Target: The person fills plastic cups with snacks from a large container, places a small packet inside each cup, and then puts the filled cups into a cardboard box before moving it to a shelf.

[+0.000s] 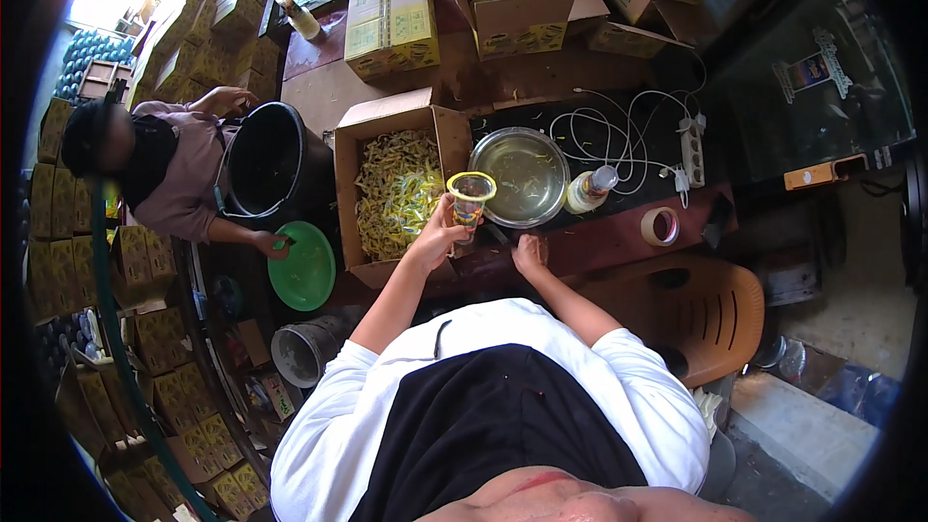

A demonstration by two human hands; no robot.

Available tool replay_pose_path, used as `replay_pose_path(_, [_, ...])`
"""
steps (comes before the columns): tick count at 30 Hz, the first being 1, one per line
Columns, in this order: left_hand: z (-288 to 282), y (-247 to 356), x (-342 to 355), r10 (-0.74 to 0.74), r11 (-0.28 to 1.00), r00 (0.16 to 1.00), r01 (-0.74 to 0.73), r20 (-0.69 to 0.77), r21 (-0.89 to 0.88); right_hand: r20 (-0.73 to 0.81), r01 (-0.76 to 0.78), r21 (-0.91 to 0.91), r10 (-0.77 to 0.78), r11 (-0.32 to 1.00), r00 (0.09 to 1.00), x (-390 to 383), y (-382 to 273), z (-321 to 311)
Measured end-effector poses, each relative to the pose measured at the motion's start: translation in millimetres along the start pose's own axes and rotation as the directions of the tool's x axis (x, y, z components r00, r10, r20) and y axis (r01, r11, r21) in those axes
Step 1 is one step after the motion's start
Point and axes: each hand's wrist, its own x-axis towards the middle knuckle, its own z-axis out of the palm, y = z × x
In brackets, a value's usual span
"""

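A clear cup with a yellow rim [471, 188] is in my left hand [440, 237], whose fingers wrap round its side. It is held above the right edge of an open cardboard box [449, 135] full of small yellow-green pieces [398, 188]. My right hand [529, 253] is closed at the table's near edge, just below a round clear bowl [522, 174] with pale liquid. A dark, thin thing lies by its fingers; I cannot make out what it is. Right of the bowl stands a bottle with a pale cap [592, 188].
A roll of tape [660, 226], a white power strip [692, 150] and loose white cables lie to the right. An orange plastic chair [715, 314] is below the table edge. On the left, another person [184, 159] handles a green basin [302, 266] beside a black bucket [275, 159].
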Motion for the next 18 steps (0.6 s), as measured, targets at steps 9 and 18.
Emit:
replay_pose_path(9, [13,-3,-15,0.308,0.898,0.949,-0.264,-0.073,0.353,-0.124,0.032,-0.053,-0.038,0.998,0.992,0,-5,7])
replay_pose_path(18, [7,-1,-25,0.464,0.693,0.885,-0.342,-0.030,0.634,-0.013,0.011,0.071,-0.010,0.997,1.000,8,1,3])
